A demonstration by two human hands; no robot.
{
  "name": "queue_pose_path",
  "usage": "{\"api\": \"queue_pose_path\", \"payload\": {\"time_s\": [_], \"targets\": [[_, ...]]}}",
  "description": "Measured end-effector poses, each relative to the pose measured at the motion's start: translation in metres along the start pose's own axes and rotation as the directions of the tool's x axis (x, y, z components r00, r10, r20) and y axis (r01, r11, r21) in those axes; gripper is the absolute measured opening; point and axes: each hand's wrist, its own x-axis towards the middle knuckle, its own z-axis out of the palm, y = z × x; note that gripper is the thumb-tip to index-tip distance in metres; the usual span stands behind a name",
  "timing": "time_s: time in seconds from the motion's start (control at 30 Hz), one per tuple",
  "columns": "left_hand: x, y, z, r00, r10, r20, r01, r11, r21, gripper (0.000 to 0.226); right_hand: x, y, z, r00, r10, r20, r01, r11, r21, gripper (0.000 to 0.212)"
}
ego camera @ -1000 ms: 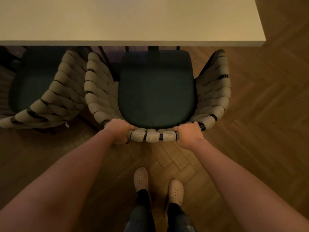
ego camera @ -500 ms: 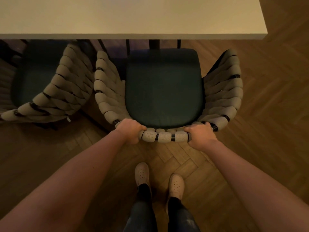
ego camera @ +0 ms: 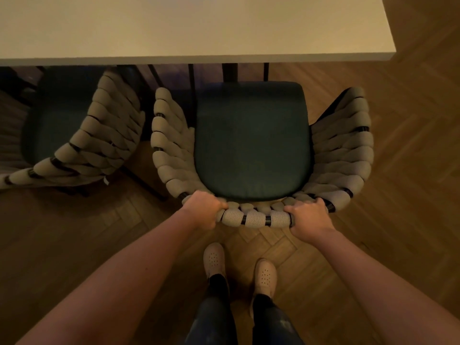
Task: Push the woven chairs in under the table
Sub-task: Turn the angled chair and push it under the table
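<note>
Fingers (ego camera: 220,203) of my left hand (ego camera: 202,209) and right hand (ego camera: 308,217) grip the chair (ego camera: 251,145) back; the table (ego camera: 189,28) edge lies straight ahead of them.

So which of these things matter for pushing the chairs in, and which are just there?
For the job: woven chair held by its back rim, left hand, right hand, second woven chair beside it, white table.
Just there: herringbone wood floor, pale perforated shoes.
</note>
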Motion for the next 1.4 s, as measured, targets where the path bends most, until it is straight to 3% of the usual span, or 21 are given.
{"api": "queue_pose_path", "payload": {"time_s": [0.5, 0.77, 1.17, 1.4], "targets": [[0.031, -0.041, -0.032, 0.998, -0.061, 0.033, 0.059, 0.996, 0.061, 0.053, 0.044, 0.002, -0.027, 0.995, -0.075, -0.067, 0.079, 0.995, 0.061, 0.032], [0.076, -0.02, -0.05, 0.999, -0.034, -0.027, 0.032, 0.996, -0.078, 0.04, 0.065, 0.057, -0.048, 0.998, 0.054, -0.023, -0.053, 0.998, 0.035, 0.025], [0.055, -0.026, -0.034, 0.996, -0.093, -0.01, 0.093, 0.996, 0.017, 0.055, 0.063, 0.03, -0.036, 0.998, -0.035, -0.057, 0.033, 0.999, -0.023, 0.032], [0.061, -0.038, -0.044, 0.996, -0.086, -0.022, 0.086, 0.996, -0.023, 0.054, 0.077, 0.029, -0.042, 0.996, -0.024, -0.089, 0.022, 1.0, -0.022, 0.032]]}}
